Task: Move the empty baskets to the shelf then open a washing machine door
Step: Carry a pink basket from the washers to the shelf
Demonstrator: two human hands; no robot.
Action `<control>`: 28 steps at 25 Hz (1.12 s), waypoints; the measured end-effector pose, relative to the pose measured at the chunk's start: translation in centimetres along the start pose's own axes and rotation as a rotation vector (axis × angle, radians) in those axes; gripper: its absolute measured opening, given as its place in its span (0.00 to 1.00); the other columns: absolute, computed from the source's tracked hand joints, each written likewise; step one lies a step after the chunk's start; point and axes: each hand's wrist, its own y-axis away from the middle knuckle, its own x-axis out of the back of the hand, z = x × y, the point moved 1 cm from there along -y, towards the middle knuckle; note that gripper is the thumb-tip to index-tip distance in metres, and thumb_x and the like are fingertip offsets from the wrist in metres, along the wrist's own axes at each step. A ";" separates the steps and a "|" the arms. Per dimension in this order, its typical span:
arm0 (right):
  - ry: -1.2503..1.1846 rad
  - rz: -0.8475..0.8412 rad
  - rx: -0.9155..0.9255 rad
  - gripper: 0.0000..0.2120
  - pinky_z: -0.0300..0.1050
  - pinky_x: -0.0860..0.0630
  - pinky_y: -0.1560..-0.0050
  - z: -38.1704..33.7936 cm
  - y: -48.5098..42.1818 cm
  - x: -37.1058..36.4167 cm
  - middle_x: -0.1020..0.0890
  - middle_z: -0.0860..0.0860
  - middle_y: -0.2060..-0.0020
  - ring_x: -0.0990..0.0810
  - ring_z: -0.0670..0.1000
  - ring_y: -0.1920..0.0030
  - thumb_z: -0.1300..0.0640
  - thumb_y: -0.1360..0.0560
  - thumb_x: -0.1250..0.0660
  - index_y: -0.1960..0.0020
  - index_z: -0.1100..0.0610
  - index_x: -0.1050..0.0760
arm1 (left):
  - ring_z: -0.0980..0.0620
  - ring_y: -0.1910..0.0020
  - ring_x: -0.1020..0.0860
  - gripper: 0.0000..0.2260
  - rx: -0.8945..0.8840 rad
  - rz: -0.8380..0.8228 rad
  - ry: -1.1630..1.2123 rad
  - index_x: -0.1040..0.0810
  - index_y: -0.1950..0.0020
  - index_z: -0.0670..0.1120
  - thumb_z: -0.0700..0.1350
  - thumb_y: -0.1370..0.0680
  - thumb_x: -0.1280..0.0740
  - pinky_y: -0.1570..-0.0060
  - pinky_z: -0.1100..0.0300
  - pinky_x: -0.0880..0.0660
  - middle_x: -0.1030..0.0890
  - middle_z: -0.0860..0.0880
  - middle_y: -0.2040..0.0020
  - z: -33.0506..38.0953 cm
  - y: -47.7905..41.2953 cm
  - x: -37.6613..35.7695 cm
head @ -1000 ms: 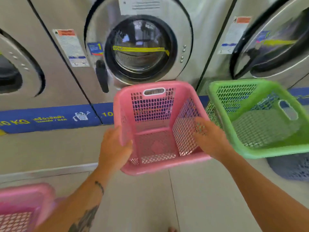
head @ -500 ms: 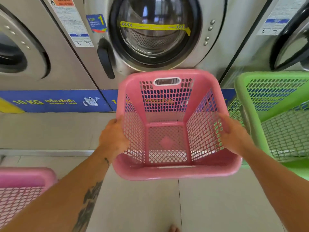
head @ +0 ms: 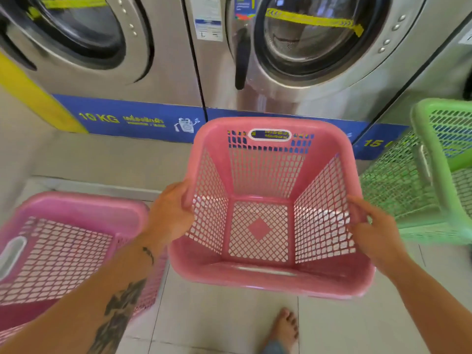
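Observation:
I hold an empty pink mesh basket (head: pixel 268 175) in front of me above the tiled floor. My left hand (head: pixel 171 213) grips its left wall and my right hand (head: pixel 370 231) grips its right wall. A second pink basket (head: pixel 61 241) sits lower left, empty as far as I see. A green basket (head: pixel 434 175) is at the right edge. Straight ahead is a steel washing machine with its round door (head: pixel 314 39) closed and a black handle (head: pixel 241 65) on the door's left side.
Another washer door (head: pixel 76 31) is at upper left. A blue strip with "10 KG" (head: pixel 132 118) runs along the machines' base above a concrete step (head: pixel 102 162). My bare foot (head: pixel 283 330) stands on the tiles below the basket.
The view has swung left and down. The held pink basket stays between my hands, the green basket has slid to the right edge, and the lower-left pink basket shows more fully.

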 end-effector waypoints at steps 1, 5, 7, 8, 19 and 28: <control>-0.025 0.008 -0.038 0.28 0.43 0.27 0.69 -0.2 2.0 -0.9 0.17 0.45 0.57 0.23 0.48 0.70 0.64 0.30 0.37 0.49 0.29 0.24 | 0.56 0.50 0.25 0.30 -0.012 0.019 0.004 0.31 0.30 0.56 0.37 0.30 0.31 0.51 0.61 0.26 0.29 0.59 0.44 -1.1 1.3 1.0; -0.062 0.064 -0.102 0.26 0.39 0.30 0.69 0.2 7.8 -4.2 0.17 0.46 0.55 0.25 0.41 0.71 0.67 0.31 0.39 0.41 0.43 0.22 | 0.56 0.61 0.23 0.26 -0.048 -0.025 0.001 0.30 0.32 0.52 0.35 0.28 0.32 0.74 0.71 0.30 0.26 0.57 0.50 -4.8 5.3 2.6; -0.049 0.049 -0.116 0.28 0.38 0.31 0.70 1.0 9.9 -5.8 0.17 0.46 0.52 0.25 0.42 0.70 0.67 0.32 0.41 0.38 0.44 0.23 | 0.55 0.63 0.21 0.27 -0.036 -0.083 0.009 0.32 0.31 0.52 0.34 0.27 0.33 0.73 0.70 0.26 0.26 0.55 0.50 -7.1 6.8 2.3; -0.036 0.050 -0.119 0.28 0.38 0.31 0.67 1.5 10.5 -6.4 0.18 0.45 0.51 0.23 0.44 0.67 0.67 0.32 0.41 0.38 0.44 0.23 | 0.55 0.61 0.21 0.28 -0.025 -0.088 0.014 0.32 0.30 0.52 0.34 0.27 0.33 0.69 0.69 0.24 0.27 0.55 0.48 -8.0 7.4 1.9; 0.018 -0.003 -0.113 0.21 0.48 0.24 0.47 8.9 13.7 -14.9 0.18 0.49 0.46 0.21 0.53 0.49 0.60 0.25 0.41 0.36 0.42 0.27 | 0.51 0.61 0.20 0.17 0.137 -0.141 0.065 0.27 0.43 0.52 0.36 0.29 0.37 0.70 0.56 0.20 0.28 0.57 0.49 -16.1 10.0 -4.6; 0.205 -0.244 -0.074 0.21 0.42 0.30 0.51 8.9 13.7 -13.7 0.22 0.50 0.39 0.23 0.52 0.46 0.59 0.26 0.41 0.37 0.41 0.27 | 0.48 0.65 0.19 0.16 0.378 -0.284 0.002 0.26 0.45 0.47 0.33 0.30 0.37 0.75 0.59 0.24 0.24 0.50 0.45 -14.7 11.1 -3.5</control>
